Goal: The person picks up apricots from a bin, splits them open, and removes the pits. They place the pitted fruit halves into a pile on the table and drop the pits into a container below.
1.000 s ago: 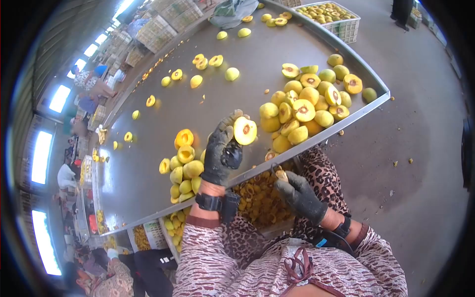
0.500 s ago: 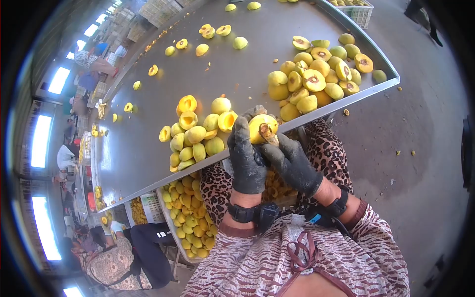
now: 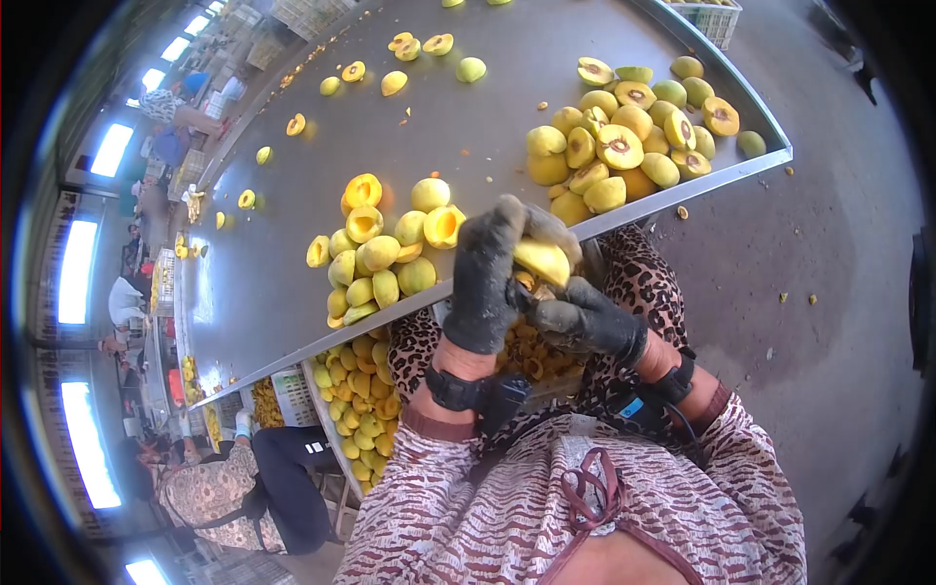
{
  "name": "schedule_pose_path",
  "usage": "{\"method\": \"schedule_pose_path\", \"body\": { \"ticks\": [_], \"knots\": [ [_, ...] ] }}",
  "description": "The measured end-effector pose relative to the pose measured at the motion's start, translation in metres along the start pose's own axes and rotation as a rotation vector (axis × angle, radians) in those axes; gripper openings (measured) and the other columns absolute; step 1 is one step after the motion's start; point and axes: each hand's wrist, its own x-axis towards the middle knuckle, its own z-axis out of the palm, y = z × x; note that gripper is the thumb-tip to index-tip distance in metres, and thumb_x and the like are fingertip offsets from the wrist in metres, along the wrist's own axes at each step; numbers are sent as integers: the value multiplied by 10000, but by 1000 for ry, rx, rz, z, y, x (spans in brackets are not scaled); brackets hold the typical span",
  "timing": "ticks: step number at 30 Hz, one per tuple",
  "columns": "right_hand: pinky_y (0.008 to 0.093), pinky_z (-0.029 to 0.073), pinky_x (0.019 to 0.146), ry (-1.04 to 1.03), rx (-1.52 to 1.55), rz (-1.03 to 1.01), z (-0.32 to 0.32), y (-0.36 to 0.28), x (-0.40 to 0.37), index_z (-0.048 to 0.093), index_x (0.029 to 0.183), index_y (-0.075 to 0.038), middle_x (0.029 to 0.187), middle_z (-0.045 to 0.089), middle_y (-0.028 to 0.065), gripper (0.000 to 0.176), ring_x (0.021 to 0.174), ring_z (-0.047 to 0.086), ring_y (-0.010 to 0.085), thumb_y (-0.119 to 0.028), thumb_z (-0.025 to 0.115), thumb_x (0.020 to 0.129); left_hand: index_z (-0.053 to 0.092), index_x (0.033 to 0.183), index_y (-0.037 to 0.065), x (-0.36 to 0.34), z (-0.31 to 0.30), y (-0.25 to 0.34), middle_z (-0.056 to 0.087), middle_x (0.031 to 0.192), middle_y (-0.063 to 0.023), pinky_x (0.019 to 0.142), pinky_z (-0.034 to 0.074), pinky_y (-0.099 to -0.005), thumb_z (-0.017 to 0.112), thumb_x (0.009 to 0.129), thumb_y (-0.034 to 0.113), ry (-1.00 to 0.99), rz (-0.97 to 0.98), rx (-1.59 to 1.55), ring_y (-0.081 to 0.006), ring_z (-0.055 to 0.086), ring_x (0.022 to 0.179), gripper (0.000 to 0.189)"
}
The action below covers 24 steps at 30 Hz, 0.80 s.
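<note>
In its dark glove, my left hand (image 3: 492, 268) is wrapped round a yellow fruit half (image 3: 542, 261), held just over the table's near edge. My right hand (image 3: 590, 320), also gloved, is closed just below the fruit, its fingers pinched near a small brownish piece; whether it grips a tool or a pit I cannot make out. Left of my hands lies a pile of hollowed fruit halves (image 3: 365, 223) on the metal table (image 3: 468, 127). Another pile of halves, several with pits (image 3: 619, 146), sits at the table's right corner.
A crate of fruit (image 3: 366, 419) stands below the table at left, and pitted scraps (image 3: 546, 356) lie below my hands. A seated person (image 3: 219, 492) is at the lower left. Loose halves are scattered across the far table. Another crate (image 3: 717, 21) stands beyond the right corner.
The fruit half has been turned, so its cut face with the brown centre no longer faces me. My left hand has rolled over it, and my right hand has moved slightly down.
</note>
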Motion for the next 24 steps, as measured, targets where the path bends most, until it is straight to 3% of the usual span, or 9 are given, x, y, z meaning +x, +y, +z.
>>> {"method": "schedule_pose_path", "body": {
  "ticks": [3,7,9,15,16,17,20,22,24],
  "knots": [
    [340,481,668,27,-640,-41,-3,15,6,621,938,-28,777,641,98,241,732,620,202,-269,632,930,662,828,5,39,-46,-1,689,783,-92,708,528,-314,497,998,361,321,71,409,-215,656,708,427],
    [445,489,665,81,-920,-72,-11,47,-9,599,897,-31,789,621,238,281,766,623,401,-310,620,916,667,966,31,82,-162,-87,646,1086,-183,897,484,-421,566,910,337,-250,327,1815,-344,610,1011,327],
    [459,489,673,149,-982,-100,-19,41,-10,601,907,-33,793,627,235,285,781,630,403,-318,619,914,635,1139,28,93,-128,-54,602,1199,-223,974,435,-445,628,876,359,-523,-70,1804,-368,568,1117,423],
    [424,491,662,237,-754,-2,-16,27,-16,594,935,-12,797,629,235,290,756,629,397,-301,607,932,585,1238,53,147,-61,-80,543,1297,-183,1052,376,-442,722,779,385,-206,334,1354,-354,476,1244,583],
    [398,490,655,277,-747,-59,-20,24,-16,590,936,-9,771,626,211,274,715,631,341,-283,606,938,578,1246,72,146,-43,-82,516,1334,-173,1064,363,-432,732,776,340,-295,87,1432,-336,440,1278,562],
    [372,488,649,320,-735,-111,-23,22,-19,586,937,-6,746,624,187,259,674,633,284,-264,605,943,587,1240,92,155,-57,-116,571,1259,-168,1013,418,-429,724,787,277,-245,343,1524,-348,528,1176,508],
    [289,456,650,507,-472,-52,-14,-3,-31,581,932,-9,762,580,24,173,741,508,70,-179,608,945,590,1232,64,156,-76,-101,635,1157,-143,924,495,-376,657,871,212,-213,234,1090,-294,622,1033,396],
    [299,448,649,550,-436,-149,-14,-12,-33,585,954,0,780,571,16,165,746,503,84,-164,590,949,583,1218,3,131,-69,-62,663,1083,-105,854,529,-298,553,973,223,-26,-169,198,-209,655,931,330],
    [327,447,644,570,-456,-132,-6,-20,-27,578,966,11,753,564,79,155,712,500,121,-142,568,942,578,1211,-20,94,-65,-40,656,1089,-96,862,525,-279,509,1002,250,28,-176,86,-176,644,947,348]
  ]
}}
